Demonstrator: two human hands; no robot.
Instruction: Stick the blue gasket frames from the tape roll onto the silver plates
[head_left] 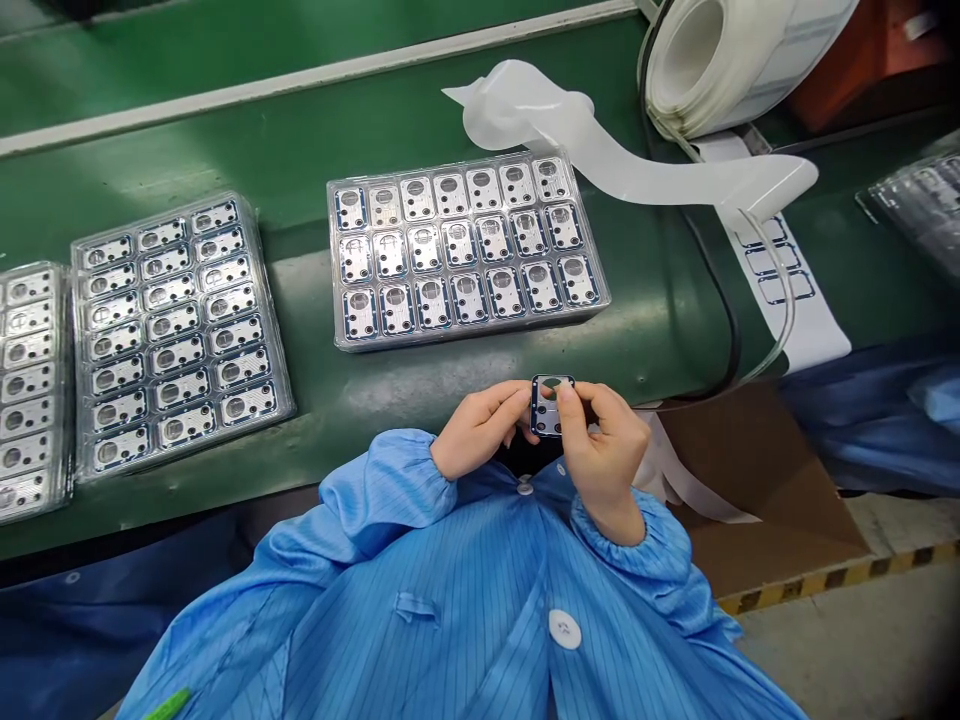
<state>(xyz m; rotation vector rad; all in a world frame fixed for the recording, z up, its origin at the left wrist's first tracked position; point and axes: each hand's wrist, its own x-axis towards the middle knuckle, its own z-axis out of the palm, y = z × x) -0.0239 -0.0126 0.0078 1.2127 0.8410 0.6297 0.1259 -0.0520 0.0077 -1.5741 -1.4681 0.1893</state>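
Between my two hands, close to my chest, is a small silver plate with a dark blue border, a round opening and small holes (550, 418). My left hand (486, 425) pinches its left edge. The thumb of my right hand (604, 435) presses on its upper right face, with the fingers behind and partly hidden. Just beyond my hands, a clear plastic tray (469, 338) holds rows of similar plates, each in its own pocket.
More filled trays (289, 400) stand to the left on the green bench (307, 270). A label roll (742, 60) sits at the back right, its white backing strip (645, 178) curling across the bench. A dark cable (724, 300) runs near blue-outlined labels (780, 270). Below is a cardboard box (750, 460).
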